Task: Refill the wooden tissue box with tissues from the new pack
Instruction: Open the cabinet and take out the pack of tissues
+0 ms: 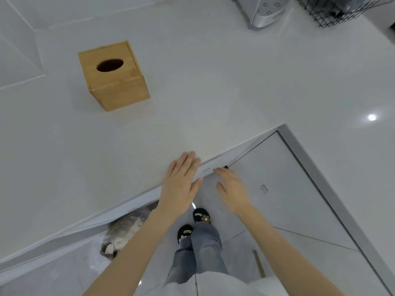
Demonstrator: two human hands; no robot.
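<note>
The wooden tissue box (114, 76) stands upright on the white countertop (213, 82), far left of centre, with a dark oval hole in its top and no tissue showing. My left hand (181, 182) hovers flat and open at the counter's front edge, well below and to the right of the box. My right hand (232, 189) is open too, just off the edge in front of a cabinet door, slightly blurred. Both hands hold nothing. No tissue pack is in view.
A perforated metal rack (265, 11) and a black wire basket (335, 11) sit at the counter's far right. A grey cabinet door (277, 189) stands below the counter's inner corner. A furry animal (126, 231) lies on the floor by my slippered feet (193, 223).
</note>
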